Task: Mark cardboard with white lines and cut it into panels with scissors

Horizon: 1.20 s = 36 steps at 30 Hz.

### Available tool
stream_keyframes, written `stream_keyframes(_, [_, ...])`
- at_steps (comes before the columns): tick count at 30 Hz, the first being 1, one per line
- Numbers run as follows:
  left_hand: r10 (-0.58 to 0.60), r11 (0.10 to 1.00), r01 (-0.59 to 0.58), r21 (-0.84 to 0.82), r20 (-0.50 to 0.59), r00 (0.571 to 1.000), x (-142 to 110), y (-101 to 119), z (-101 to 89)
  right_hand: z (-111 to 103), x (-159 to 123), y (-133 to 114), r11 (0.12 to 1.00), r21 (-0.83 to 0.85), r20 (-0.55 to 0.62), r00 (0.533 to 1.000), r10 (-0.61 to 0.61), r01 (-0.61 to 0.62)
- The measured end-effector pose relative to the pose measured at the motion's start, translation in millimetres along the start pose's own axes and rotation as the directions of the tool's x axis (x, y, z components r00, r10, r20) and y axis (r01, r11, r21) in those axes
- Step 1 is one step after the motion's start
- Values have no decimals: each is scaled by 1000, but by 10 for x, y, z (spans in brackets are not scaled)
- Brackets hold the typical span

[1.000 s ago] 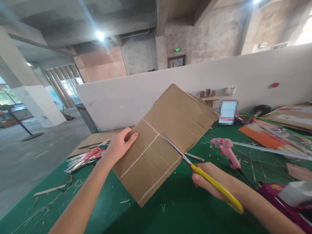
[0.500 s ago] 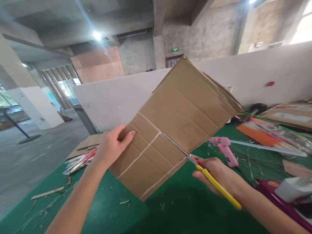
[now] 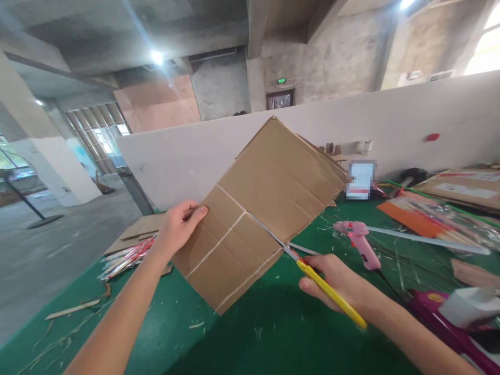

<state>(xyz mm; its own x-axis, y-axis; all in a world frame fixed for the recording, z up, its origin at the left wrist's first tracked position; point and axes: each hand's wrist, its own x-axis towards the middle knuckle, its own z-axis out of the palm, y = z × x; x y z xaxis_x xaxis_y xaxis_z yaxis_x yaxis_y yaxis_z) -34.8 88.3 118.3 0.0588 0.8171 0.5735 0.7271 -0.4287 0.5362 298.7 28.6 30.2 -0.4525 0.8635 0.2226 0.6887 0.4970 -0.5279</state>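
Your left hand (image 3: 180,229) pinches flat brown cardboard (image 3: 277,174), presumably bracing it against yellow-handled metal scissors (image 3: 312,276) your right hand (image 3: 339,276) grips rightward.

Table (image 3: 297,338): green, scattered with scraps (image 3: 196,326)
Left: cardboard (image 3: 135,228), packets (image 3: 125,256), wood strip (image 3: 72,309)
Right: glue gun (image 3: 366,249), orange sheet (image 3: 408,219), purple object (image 3: 427,302)

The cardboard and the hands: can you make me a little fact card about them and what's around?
Left hand: holds cardboard by its left edge
Right hand: holds yellow-handled scissors
Marks: white lines across the cardboard
Blade: tip near where two lines meet
Nearby: pink glue gun on the green table
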Motion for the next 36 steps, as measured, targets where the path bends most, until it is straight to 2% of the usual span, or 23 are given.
stream_keyframes(4, [-34,999,33,-12,-40,999,31,-73,-87,12,-12,35,998,55,25,999,-31,30])
stream_keyframes(6, [-86,996,80,-40,-180,980,64,-177,-219,6,-30,52,991,133,38,999,-19,14])
stream_keyframes(7, [-117,992,101,-70,-279,953,83,-241,-301,7,-35,58,981,194,52,999,9,-19])
stream_keyframes(9, [-202,976,134,-174,-464,862,120,-358,-460,35,-33,64,929,353,59,993,100,-115])
stream_keyframes(11, [-276,949,143,-283,-518,809,143,-413,-546,104,-9,58,830,520,40,977,211,-200])
stream_keyframes(13, [-313,908,114,-403,-474,823,144,-380,-508,195,25,37,723,651,10,956,293,-229])
stream_keyframes(14, [-319,872,89,-482,-420,850,137,-336,-442,241,41,21,678,697,7,948,320,-234])
stream_keyframes(16, [-305,815,80,-574,-308,901,112,-219,-236,314,62,-22,607,760,14,940,342,-232])
stream_keyframes(17, [-287,750,85,-656,-207,935,94,-158,-112,340,67,-46,580,783,13,939,344,-223])
stream_keyframes(19, [-262,628,110,-771,-76,962,48,-48,146,375,69,-87,548,814,-8,941,340,-191])
stream_keyframes(23, [-358,363,146,-920,7,934,-94,128,561,409,69,-104,570,809,-102,920,378,-144])
stream_keyframes(26, [-374,134,210,-968,146,916,-264,246,770,418,90,-76,597,786,-134,899,417,-159])
stream_keyframes(28, [-387,2,301,-953,277,880,-410,314,904,417,115,-70,566,811,-130,897,423,-149])
stream_keyframes(30, [-413,-106,396,-912,403,817,-566,367,1047,414,140,-79,504,855,-126,894,431,-122])
stream_keyframes(31, [-425,-142,420,-896,439,792,-641,388,1116,412,150,-86,476,874,-134,891,434,-100])
stream_keyframes(33, [-430,-174,444,-879,474,768,-770,418,1232,405,162,-96,438,897,-163,880,446,-56])
stream_keyframes(36, [-382,-117,496,-861,500,777,-865,421,1258,369,165,-93,413,910,-186,848,496,-42])
